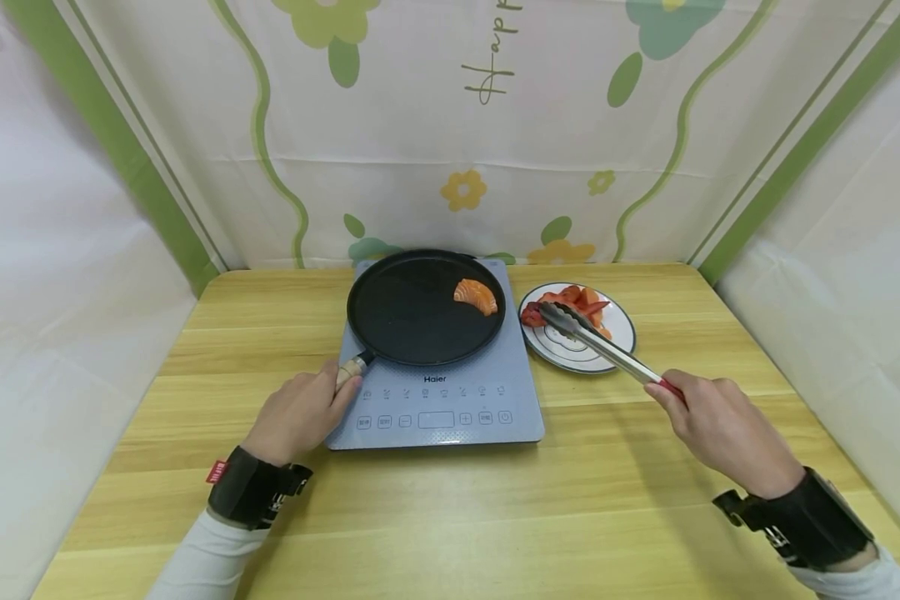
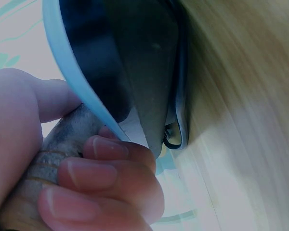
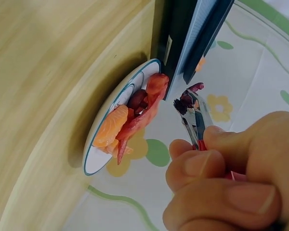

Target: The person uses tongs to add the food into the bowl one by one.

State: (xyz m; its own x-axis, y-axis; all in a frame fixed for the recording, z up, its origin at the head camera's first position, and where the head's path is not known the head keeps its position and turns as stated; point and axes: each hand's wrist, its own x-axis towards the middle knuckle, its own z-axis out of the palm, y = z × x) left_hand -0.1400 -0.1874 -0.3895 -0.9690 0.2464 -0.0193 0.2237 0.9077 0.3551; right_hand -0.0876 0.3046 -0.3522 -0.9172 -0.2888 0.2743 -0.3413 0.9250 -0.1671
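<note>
My left hand point(image 1: 294, 410) grips the wooden handle point(image 1: 351, 371) of a flat black pan point(image 1: 412, 310); the left wrist view shows its fingers point(image 2: 98, 175) curled round it. One slice of salmon point(image 1: 476, 296) lies at the pan's right side. My right hand point(image 1: 723, 429) holds metal tongs point(image 1: 607, 348) with red on the grip. Between the tong tips is a dark red piece point(image 3: 185, 100) of food, its kind unclear. The tips hover by a white, blue-rimmed plate point(image 1: 570, 360) holding red strips point(image 3: 142, 118) and orange salmon point(image 3: 112, 126).
Under the pan lies a grey Haier induction cooktop point(image 1: 435, 437) with touch buttons along its front. The plate stands just right of it on the wooden table point(image 1: 435, 517). A flower-printed cloth point(image 1: 405, 125) hangs behind, with pale cloth at both sides.
</note>
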